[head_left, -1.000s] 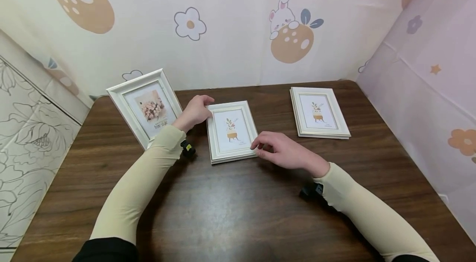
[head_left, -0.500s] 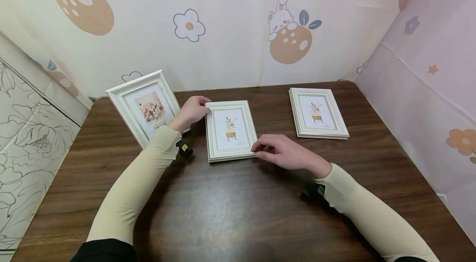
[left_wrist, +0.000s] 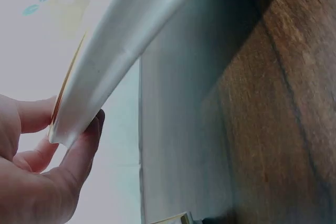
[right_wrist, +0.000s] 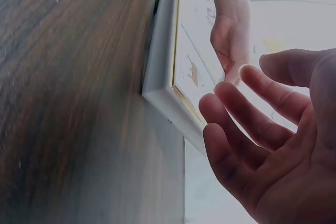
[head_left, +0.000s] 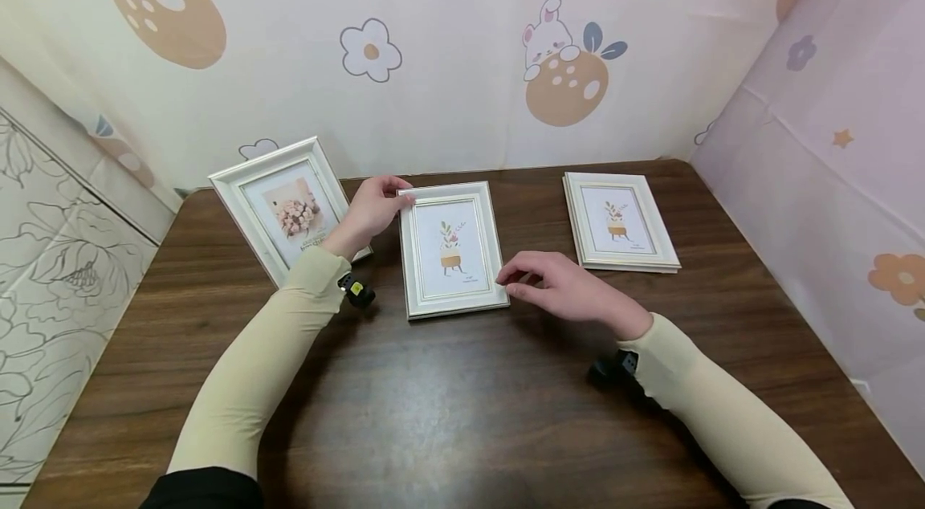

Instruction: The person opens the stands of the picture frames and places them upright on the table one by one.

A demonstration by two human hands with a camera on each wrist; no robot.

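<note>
A white picture frame (head_left: pixel 454 244) with a potted-plant print is in the middle of the brown table. My left hand (head_left: pixel 372 209) pinches its far left corner. In the left wrist view, thumb and fingers lie on opposite faces of that frame (left_wrist: pixel 107 72), whose edge is off the tabletop. Its near edge looks low, at or close to the table. Beside the lower right edge is my right hand (head_left: pixel 564 286), fingers loosely bent and holding nothing. The right wrist view shows those fingers (right_wrist: pixel 228 163) by the frame's side; whether they touch it I cannot tell.
A larger white frame (head_left: pixel 249 208) with a flower print stands tilted at the left, close behind my left wrist. More white frames (head_left: pixel 621 221) lie stacked at the right. A patterned cloth (head_left: pixel 448 107) hangs behind the table's (head_left: pixel 433 405) far edge.
My left hand has raised the far end of the middle frame, so it tilts up from the table. The right hand has shifted slightly to the right.
</note>
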